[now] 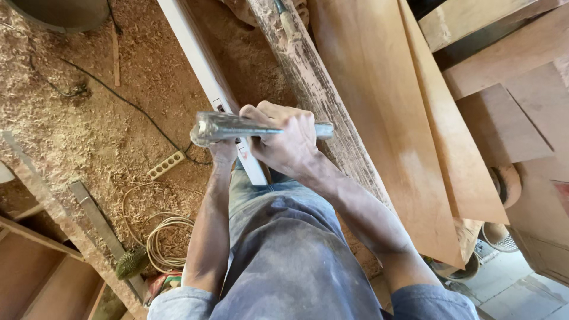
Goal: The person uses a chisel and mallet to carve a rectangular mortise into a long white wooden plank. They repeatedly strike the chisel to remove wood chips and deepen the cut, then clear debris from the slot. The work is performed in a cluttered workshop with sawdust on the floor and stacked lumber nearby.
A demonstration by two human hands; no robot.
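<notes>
Head view: dull grey metal bar (237,126)

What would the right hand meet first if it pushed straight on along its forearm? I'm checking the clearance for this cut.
Probably the long white painted board under the right hand, which grips a grey metal tool; depth is unclear.

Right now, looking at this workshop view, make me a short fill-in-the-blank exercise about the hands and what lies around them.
1. The right hand grips a ____ bar.
2. The left hand is partly hidden under that ____.
3. The floor is covered in wood ____.
4. A white ____ strip lies beside the coiled cord.

Missing words: metal; bar; shavings; power
</notes>
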